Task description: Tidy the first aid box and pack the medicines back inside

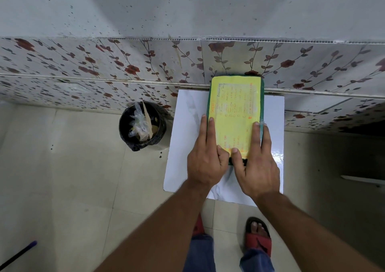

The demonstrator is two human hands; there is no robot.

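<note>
The first aid box [235, 105] is a dark green case with a yellow handwritten sheet covering its lid. It lies closed on a small white table [187, 126] against the wall. My left hand [205, 157] rests on the box's near left corner, fingers stretched along its left edge. My right hand [257, 167] lies on the near right corner, thumb pressing the lid and fingers along the right edge. Both hands grip the near end of the box. No medicines are visible; the inside of the box is hidden.
A black waste bin [142, 126] with plastic and paper scraps stands on the floor left of the table. A flowered wall panel [125, 63] runs behind the table. My sandalled feet [258, 236] stand below the table's near edge. A dark stick [18, 255] lies at the bottom left.
</note>
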